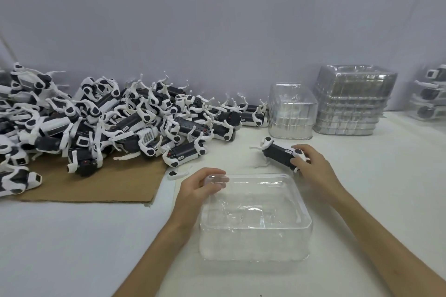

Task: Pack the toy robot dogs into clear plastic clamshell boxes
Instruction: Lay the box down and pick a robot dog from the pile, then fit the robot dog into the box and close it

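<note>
First, curled left fingers [217,179] over the far left corner of a clear clamshell box [255,222], pinching its rim against the thumb. Steadied that box with the left hand [200,185] on the white table [72,248], straight ahead and close to the body. Could not tell which way up the box sat. Wrapped right fingers [297,149] round one end of a toy robot dog [277,153], black-bodied with white legs, and gripped it with the right hand [313,164]. Held the dog low at the table, just beyond the box's far right corner. Showed a loose white leg piece [177,173] just beyond the left hand, at the edge of a brown cardboard sheet [108,185]. Showed a large tangled pile of robot dogs [108,116] on that cardboard, to the left, reaching back to the grey wall [217,31]. Showed two stacks of empty clear boxes behind the held dog, the shorter stack [292,113] just beside the taller stack [350,103]. Showed packed boxes [432,96] at the right edge, partly cut off
</note>
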Demonstrator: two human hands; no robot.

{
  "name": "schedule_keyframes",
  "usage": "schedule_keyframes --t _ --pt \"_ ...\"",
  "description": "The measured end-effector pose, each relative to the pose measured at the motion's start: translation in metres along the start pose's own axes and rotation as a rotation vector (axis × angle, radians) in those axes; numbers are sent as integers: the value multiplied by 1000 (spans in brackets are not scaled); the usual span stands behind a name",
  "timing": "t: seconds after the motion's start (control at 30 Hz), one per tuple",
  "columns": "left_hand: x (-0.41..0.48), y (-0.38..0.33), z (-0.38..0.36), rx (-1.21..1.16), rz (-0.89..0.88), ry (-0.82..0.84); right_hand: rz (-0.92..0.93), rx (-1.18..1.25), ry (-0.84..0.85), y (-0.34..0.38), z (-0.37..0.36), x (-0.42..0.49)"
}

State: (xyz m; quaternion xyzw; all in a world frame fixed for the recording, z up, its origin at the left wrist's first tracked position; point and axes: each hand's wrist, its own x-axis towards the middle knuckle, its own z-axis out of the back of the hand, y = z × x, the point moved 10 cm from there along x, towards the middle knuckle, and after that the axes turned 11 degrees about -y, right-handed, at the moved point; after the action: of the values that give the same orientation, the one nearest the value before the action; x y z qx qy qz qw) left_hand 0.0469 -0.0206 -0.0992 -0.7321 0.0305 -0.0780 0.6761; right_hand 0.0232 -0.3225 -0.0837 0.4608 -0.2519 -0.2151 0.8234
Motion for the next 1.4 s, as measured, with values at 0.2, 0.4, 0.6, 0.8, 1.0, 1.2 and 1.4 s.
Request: schedule_keyframes --t 0.2,0.4,0.6,0.8,1.0,1.2,1.4 --pt "-1 1 0 1 -5 7 -45 110 -88 -2 15 3" --pt "1 3 2 -21 -8 -27 10 609 81 51 31 -9" --pt "1 -2 10 -12 -52 -122 310 515 340 108 3 -60" --pt "6 0 14 -51 -24 -153 481 183 384 112 -15 -81" --pt "8 5 17 -50 -2 -167 476 16 499 100 -24 -81" --pt "8 5 13 -47 -1 -126 536 -92 543 101 -19 -80" --pt "7 5 13 -56 -6 -137 562 -218 546 102 -19 -85"
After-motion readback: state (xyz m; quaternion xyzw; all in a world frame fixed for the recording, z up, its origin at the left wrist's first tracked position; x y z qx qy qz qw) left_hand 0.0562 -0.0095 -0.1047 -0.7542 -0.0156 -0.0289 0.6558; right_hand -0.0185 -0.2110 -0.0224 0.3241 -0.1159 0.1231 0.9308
